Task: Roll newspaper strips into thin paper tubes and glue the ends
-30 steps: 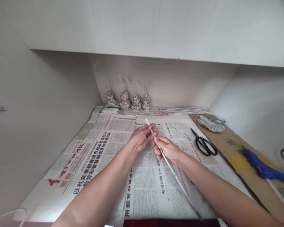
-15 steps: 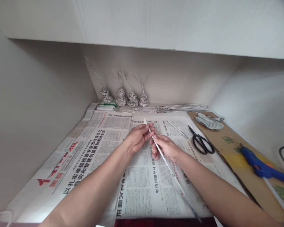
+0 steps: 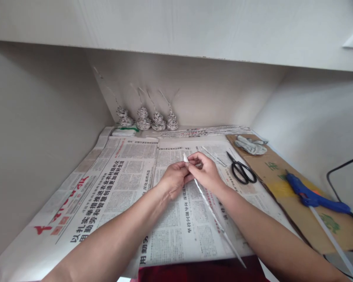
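A thin rolled newspaper stick slants from between my hands down toward the table's front edge. Its whitish tip pokes up past my fingers. My left hand is closed around the stick near that upper end, with some fingertips hidden behind the other hand. Close against it, my right hand pinches the same end between thumb and fingers. Beneath both hands lie spread newspaper sheets. Black-handled scissors rest to the right of my right hand, beside short paper stick pieces.
Several woven paper gourd shapes stand along the back wall. Right of them lies a bundle of long paper sticks. On cardboard at the right are grey-white gloves and a blue glue gun. A shelf board overhangs the space.
My right hand has moved up the stick to its top end, beside my left hand. My left fingers have closed in lower around the stick. The view has shifted slightly right.
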Demonstrator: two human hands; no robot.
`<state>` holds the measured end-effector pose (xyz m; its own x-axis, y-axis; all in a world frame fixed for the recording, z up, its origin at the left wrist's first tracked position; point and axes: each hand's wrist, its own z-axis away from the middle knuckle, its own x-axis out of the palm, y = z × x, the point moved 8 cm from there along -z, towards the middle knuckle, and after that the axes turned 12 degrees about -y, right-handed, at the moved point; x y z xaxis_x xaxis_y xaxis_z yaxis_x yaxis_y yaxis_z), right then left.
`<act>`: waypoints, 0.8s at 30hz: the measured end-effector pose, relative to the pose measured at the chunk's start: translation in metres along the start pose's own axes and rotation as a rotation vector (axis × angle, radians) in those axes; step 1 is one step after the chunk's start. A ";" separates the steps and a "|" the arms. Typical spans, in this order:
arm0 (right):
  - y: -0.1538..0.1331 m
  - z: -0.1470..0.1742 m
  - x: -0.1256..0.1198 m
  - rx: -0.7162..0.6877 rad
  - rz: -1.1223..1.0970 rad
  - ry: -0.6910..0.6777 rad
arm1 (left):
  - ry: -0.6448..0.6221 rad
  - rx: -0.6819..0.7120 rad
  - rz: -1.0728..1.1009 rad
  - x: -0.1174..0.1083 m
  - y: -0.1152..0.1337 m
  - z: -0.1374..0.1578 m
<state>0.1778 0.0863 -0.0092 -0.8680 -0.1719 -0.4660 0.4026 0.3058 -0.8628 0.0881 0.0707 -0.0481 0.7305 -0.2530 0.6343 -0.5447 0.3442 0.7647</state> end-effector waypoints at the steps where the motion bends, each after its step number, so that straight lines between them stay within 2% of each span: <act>1: 0.001 0.000 -0.001 0.001 0.016 0.009 | -0.009 -0.002 -0.001 0.000 -0.001 0.000; 5: 0.004 -0.002 -0.006 0.009 0.052 0.044 | -0.006 -0.022 0.003 -0.001 -0.003 -0.001; 9: 0.005 -0.003 -0.005 0.007 0.017 0.035 | 0.049 -0.022 0.045 -0.007 -0.006 -0.001; 16: 0.004 0.000 -0.009 -0.020 0.050 0.108 | 0.130 -0.008 0.036 -0.015 -0.010 0.000; 24: 0.019 -0.005 -0.003 -0.015 -0.132 0.060 | 0.094 0.002 0.000 -0.020 -0.008 -0.005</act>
<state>0.1861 0.0973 -0.0230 -0.9292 -0.1556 -0.3354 0.2794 0.2984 -0.9126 0.0797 0.0776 -0.0677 0.7659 -0.1668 0.6209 -0.5456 0.3422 0.7650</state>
